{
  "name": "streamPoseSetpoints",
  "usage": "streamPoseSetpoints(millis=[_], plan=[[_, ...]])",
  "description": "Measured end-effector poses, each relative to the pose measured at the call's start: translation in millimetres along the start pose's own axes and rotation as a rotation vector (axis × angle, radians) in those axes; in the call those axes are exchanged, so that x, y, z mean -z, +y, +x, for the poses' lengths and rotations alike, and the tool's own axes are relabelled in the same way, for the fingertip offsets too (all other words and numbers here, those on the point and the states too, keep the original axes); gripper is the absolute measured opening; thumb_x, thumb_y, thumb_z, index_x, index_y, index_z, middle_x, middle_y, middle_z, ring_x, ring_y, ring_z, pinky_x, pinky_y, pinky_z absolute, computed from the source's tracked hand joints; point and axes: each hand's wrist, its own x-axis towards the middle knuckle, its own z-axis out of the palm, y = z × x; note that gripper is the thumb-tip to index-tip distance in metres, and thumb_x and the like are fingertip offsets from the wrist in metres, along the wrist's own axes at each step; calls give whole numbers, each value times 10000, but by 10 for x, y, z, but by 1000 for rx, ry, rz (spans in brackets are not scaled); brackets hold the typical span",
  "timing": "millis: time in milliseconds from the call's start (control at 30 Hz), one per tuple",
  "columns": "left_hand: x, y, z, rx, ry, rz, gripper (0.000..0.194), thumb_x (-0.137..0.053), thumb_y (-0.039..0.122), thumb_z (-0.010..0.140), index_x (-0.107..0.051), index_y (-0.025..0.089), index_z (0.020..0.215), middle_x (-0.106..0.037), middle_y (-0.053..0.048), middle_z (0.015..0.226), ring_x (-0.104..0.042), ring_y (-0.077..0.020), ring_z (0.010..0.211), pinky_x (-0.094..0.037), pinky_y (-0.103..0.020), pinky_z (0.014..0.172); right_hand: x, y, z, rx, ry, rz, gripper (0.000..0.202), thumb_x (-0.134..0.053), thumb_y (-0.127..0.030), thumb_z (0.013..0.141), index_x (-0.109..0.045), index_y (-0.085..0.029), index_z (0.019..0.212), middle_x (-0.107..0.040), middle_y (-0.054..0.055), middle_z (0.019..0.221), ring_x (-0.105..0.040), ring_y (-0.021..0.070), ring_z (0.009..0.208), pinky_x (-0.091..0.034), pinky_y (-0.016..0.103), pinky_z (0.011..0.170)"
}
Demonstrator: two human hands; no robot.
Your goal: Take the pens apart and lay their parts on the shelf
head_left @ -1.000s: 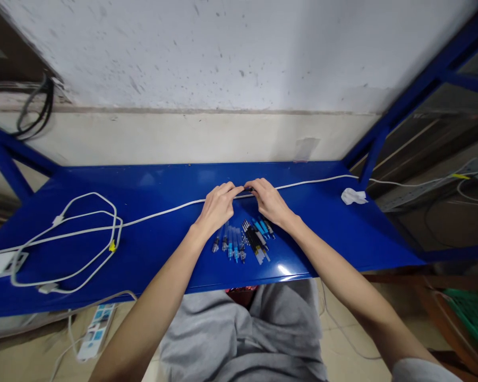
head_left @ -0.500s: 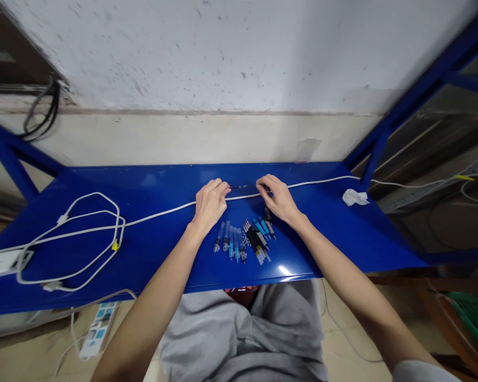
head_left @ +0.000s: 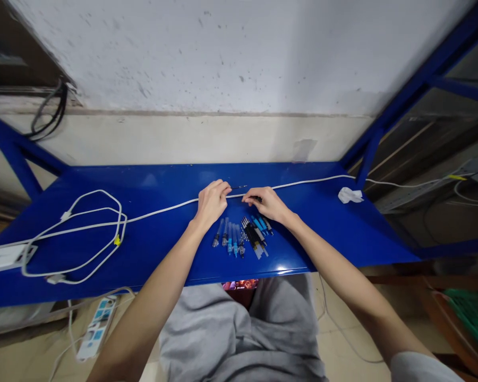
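Observation:
My left hand [head_left: 213,199] pinches a thin dark pen refill [head_left: 239,187], whose metal tip points right, over the white cable. To its right, my right hand [head_left: 266,203] is closed around a small black pen part [head_left: 256,198], mostly hidden by the fingers. Nearer me, clear pen barrels [head_left: 228,236] with black or blue ends lie in a row. Beside them are several loose refills [head_left: 256,241] with dark ink and pale ends. Blue and black pen pieces [head_left: 262,224] lie just below my right hand. Tiny springs [head_left: 244,233] seem to lie between the barrels and refills.
A white cable [head_left: 163,212] crosses the blue table [head_left: 302,244], with a looped cable [head_left: 119,233] and a white adapter [head_left: 8,257] at left. Crumpled tissue [head_left: 349,195] lies at right. Behind stands a wall [head_left: 207,138]; a power strip [head_left: 97,326] is on the floor.
My right hand has moved left and slightly down, nearer the refill's tip, with its fingers still around the black part. My left hand holds the refill almost still. The camera view has shifted slightly.

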Motion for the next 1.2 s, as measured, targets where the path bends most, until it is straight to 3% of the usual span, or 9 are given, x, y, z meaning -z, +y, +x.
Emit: streamPoseSetpoints(millis=[167,333,567,700,833,1200], plan=[[8,12,0,28,14,-19,240,-478,213,1002,-686,228,883,-686,-50,881,-643,-215,882,-441,-314,733,-10,36,-11,-77,59,134,61,-683,-252,905,-693,-193,921,-737,14,763,-679,178,705,-467,277,714],[1,28,-3,26,15,-35,239,-481,210,1006,-680,225,874,-682,-44,874,-647,-210,883,-431,-306,737,25,17,11,-85,32,170,164,-716,-318,896,-754,-179,818,-758,50,793,-688,196,734,-494,300,717],[12,64,4,32,23,-35,243,-473,202,1014,-672,224,877,-685,-44,887,-643,-208,905,-442,-300,761,85,-202,-11,-106,-197,398,151,-756,-314,872,-737,-165,867,-753,39,765,-712,197,742,-525,310,764],[19,52,-3,23,18,-27,236,-479,199,1012,-670,224,876,-679,-43,879,-639,-210,899,-429,-306,748,64,-339,-39,-77,-321,332,165,-809,-300,826,-729,-165,776,-746,31,771,-682,182,730,-507,286,734],[0,54,-5,20,24,-42,229,-489,187,1005,-665,226,865,-670,-32,860,-633,-205,887,-415,-302,742,43,-360,-43,-61,-446,273,76,-787,-232,839,-757,-163,828,-759,36,819,-677,179,776,-504,279,764],[25,104,12,31,30,-97,223,-520,133,971,-654,215,812,-668,-21,843,-621,-188,823,-399,-303,705,5,-287,-59,57,-497,193,77,-726,-131,895,-735,-163,826,-721,38,880,-673,169,841,-493,271,804]])
